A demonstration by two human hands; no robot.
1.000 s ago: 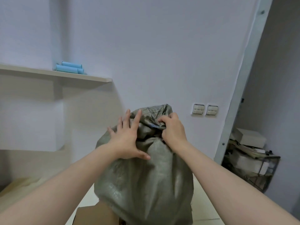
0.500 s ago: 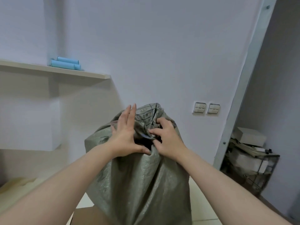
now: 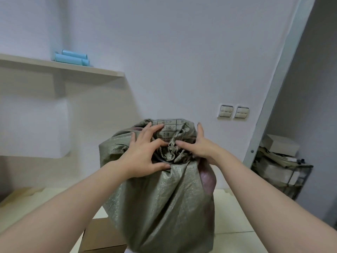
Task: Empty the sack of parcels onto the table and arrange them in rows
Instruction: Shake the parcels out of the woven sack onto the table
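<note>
I have both hands up on the gathered neck of the sack (image 3: 160, 198), which stands upright in front of me, its long axis vertical and its bunched mouth pointing up and slightly away from me toward the wall. My left hand (image 3: 144, 152) lies on the near-left side of the bunch, fingers spread over the crumpled fabric, thumb pressed down against the fold just below the gather; it is pressing and pinching loosely, not fully closed. My right hand (image 3: 198, 145) is on the opposite side of the bunch, palm against the cloth, index finger reaching inward toward the left hand's fingertips, the other fingers standing up along the far-right edge of the neck. It cups the fabric without closing on it. Between the two hands the cloth is twisted into tight creases, and a printed grid shows on the flap just beyond my fingers. Below the grip the sack bulges wide and full, and a purplish patch shows through under my right wrist. Below my left forearm, a cardboard box (image 3: 104, 236) sits against the sack's base.
</note>
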